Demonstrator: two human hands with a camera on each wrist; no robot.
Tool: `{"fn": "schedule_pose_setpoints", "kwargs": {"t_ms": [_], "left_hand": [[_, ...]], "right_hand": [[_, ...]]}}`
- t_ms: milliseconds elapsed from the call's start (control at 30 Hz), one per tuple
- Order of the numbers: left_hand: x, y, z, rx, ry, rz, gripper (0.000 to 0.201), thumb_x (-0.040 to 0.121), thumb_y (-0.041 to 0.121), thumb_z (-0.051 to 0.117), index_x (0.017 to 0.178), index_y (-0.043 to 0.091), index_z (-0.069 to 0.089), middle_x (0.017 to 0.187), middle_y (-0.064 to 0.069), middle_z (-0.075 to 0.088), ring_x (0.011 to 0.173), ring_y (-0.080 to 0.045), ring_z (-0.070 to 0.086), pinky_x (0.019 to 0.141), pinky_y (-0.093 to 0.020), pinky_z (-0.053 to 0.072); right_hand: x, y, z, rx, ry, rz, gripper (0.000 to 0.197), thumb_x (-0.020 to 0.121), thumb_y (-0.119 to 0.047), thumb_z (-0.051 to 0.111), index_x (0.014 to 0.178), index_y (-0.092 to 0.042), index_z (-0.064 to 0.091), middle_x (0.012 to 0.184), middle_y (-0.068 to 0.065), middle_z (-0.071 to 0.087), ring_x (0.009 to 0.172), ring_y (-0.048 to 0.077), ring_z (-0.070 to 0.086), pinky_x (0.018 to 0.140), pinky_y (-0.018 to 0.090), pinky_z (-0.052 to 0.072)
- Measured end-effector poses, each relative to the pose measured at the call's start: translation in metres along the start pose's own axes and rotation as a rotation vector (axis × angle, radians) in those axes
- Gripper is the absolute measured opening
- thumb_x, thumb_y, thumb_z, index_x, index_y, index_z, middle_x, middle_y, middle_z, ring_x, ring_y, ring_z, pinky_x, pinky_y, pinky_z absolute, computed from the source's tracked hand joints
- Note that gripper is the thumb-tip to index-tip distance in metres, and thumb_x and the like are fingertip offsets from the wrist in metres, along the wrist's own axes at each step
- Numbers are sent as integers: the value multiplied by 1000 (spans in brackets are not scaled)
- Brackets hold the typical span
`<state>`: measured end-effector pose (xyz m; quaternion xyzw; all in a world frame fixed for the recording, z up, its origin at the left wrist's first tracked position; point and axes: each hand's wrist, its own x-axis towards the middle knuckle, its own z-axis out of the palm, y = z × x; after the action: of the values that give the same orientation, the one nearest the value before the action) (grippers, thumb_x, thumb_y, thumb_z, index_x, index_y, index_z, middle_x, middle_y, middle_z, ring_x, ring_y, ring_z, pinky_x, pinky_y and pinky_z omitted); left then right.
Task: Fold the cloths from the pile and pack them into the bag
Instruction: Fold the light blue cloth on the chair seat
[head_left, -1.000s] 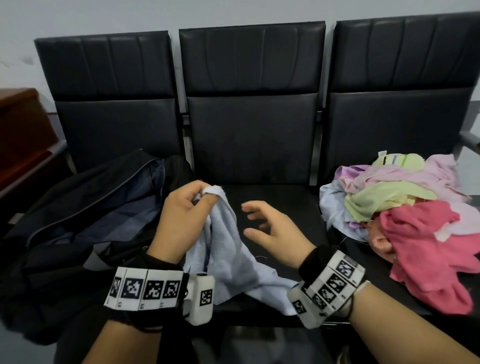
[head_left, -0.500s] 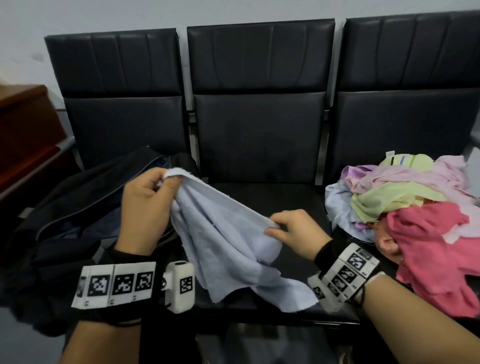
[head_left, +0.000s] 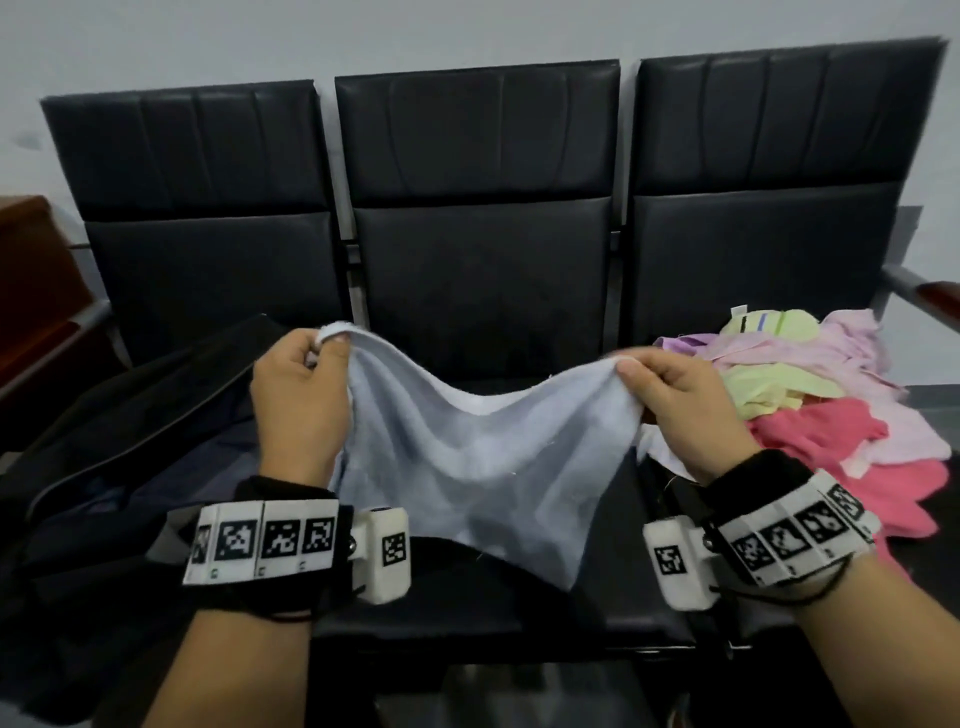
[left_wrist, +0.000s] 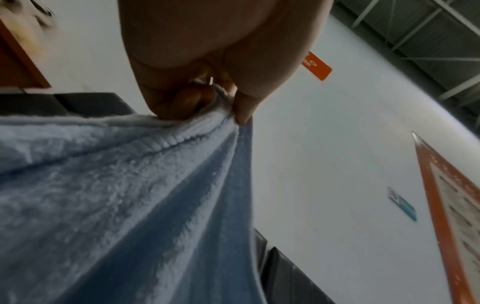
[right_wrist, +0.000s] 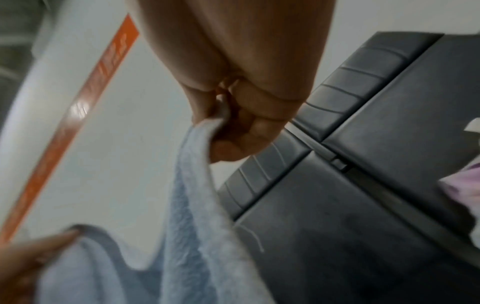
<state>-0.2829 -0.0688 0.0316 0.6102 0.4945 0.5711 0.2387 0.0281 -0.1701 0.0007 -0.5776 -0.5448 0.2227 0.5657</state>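
Observation:
A light blue cloth (head_left: 467, 457) hangs spread between my two hands above the middle seat. My left hand (head_left: 301, 395) pinches its upper left corner, and the left wrist view shows thumb and fingers clamped on the hem of the blue cloth (left_wrist: 130, 185). My right hand (head_left: 675, 405) pinches the upper right corner; in the right wrist view the blue cloth (right_wrist: 197, 195) drops from the curled fingers. The top edge sags between the hands. A pile of cloths (head_left: 810, 405), pink, lilac and yellow-green, lies on the right seat. The black bag (head_left: 130, 441) lies open on the left seat.
Three black padded chairs (head_left: 478, 249) stand in a row against a pale wall. A brown wooden cabinet (head_left: 36, 291) is at the far left. A chair armrest (head_left: 930, 291) juts out at the far right.
My right hand went from open to gripping the cloth's edge, then moved right to its corner. Both hands rose and drew apart, spreading the cloth wide.

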Motion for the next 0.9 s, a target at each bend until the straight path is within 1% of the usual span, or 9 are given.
{"fn": "schedule_pose_setpoints", "kwargs": {"t_ms": [100,200,267,333,467,567,633,767,900], "left_hand": [[-4,14,18,-25,-96,-3,13,90,22,57,83,14,65,63,7,58,63,-8,54,66,-34,47],[-10,4,29,22,-293,-114,19,79,23,54,88,18,70,82,5,72,83,-14,67,79,-34,52],[-16,-18,30,190,-394,-137,21,85,9,54,96,11,72,101,-7,73,100,-24,66,89,-33,50],[-25,-40,25,365,-462,-143,29,90,-3,50,106,6,72,111,-14,71,108,-29,64,91,-30,47],[-34,-64,11,502,-482,-148,28,93,2,49,105,14,71,104,-15,72,100,-29,66,83,-30,48],[-33,-62,1,628,-479,-38,27,94,5,49,103,18,71,99,-13,71,99,-31,63,86,-40,50],[-31,-54,-4,580,-464,10,27,95,5,50,102,19,72,98,-10,71,98,-27,62,85,-37,49],[-33,-30,-3,326,-491,48,18,90,10,63,98,23,73,93,9,73,86,-5,67,75,-18,48],[-45,-15,7,114,-464,-13,16,82,12,78,93,23,73,88,8,74,83,-3,69,76,-23,55]], "right_hand": [[1,-27,-1,224,46,-28,23,92,-21,59,112,-27,70,80,20,61,78,25,57,73,35,49],[-3,-32,-3,345,95,28,17,96,-11,56,99,-17,71,73,3,63,70,15,60,63,28,51],[-9,-28,-3,410,94,109,19,99,-5,51,95,-11,69,69,0,63,67,14,62,57,27,53],[-15,-23,0,437,56,190,20,99,-2,48,94,-8,67,70,1,65,66,15,64,54,29,56],[-23,-17,14,494,-199,275,30,94,8,43,103,-4,69,89,16,71,77,23,69,66,35,60],[-25,-18,33,318,-408,171,30,94,7,49,110,-10,68,96,13,74,85,19,71,68,35,58],[-27,-21,47,176,-465,70,21,95,-3,57,102,-17,70,88,8,75,80,16,72,63,29,55],[-32,-24,75,-78,-417,-162,11,88,-21,71,84,-30,74,84,-7,67,77,9,65,68,14,46],[-32,-33,90,-128,-374,-269,7,85,-25,74,81,-27,69,94,-11,59,88,11,60,75,16,46]]}}
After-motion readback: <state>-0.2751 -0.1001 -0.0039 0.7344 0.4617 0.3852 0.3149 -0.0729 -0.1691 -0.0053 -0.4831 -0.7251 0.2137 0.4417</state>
